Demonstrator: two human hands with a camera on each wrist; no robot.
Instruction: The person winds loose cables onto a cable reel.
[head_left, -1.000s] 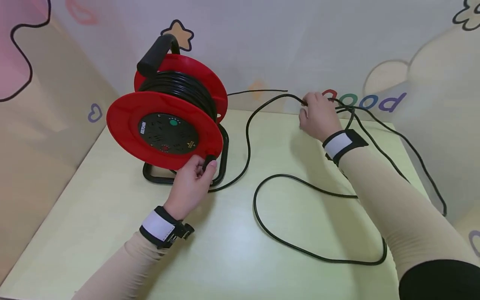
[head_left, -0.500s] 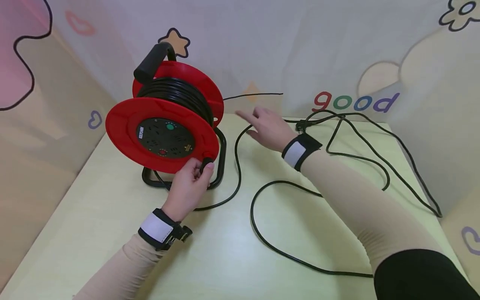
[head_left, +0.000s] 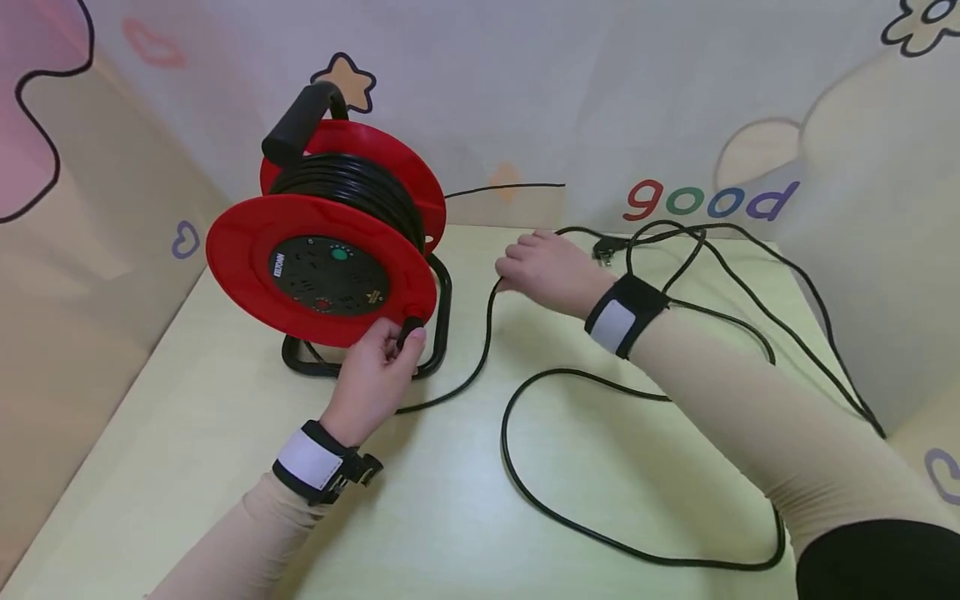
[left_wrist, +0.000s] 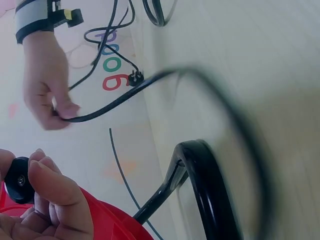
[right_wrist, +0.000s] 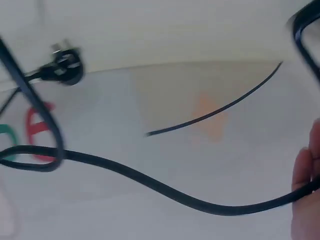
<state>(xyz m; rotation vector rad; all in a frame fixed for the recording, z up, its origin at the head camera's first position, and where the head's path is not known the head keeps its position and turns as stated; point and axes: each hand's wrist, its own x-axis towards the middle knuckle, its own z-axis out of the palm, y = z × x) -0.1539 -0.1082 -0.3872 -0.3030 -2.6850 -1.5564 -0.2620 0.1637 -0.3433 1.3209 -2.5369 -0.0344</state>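
A red cable reel (head_left: 236,262) with black cable wound on its drum stands at the left of the table on a black tube stand. My left hand (head_left: 369,379) pinches the black crank knob (head_left: 410,327) at the lower right of its front disc; the left wrist view shows the knob (left_wrist: 19,181) between thumb and fingers. Further right, my right hand (head_left: 553,271) holds the loose black cable (head_left: 487,333), which the left wrist view shows pinched at the fingertips. Part of the right hand (right_wrist: 306,190) appears at the right wrist view's edge.
More cable (head_left: 510,467) lies in loops on the right of the pale table (head_left: 225,467). A black plug (head_left: 604,248) rests near the back edge. Behind stands a printed backdrop (head_left: 525,100), with a thin dark line (head_left: 506,187) across it beside the reel.
My right hand let go of the cable further right, moved left with its index finger extended, and now grips the cable nearer the reel. My left hand has stayed on the knob.
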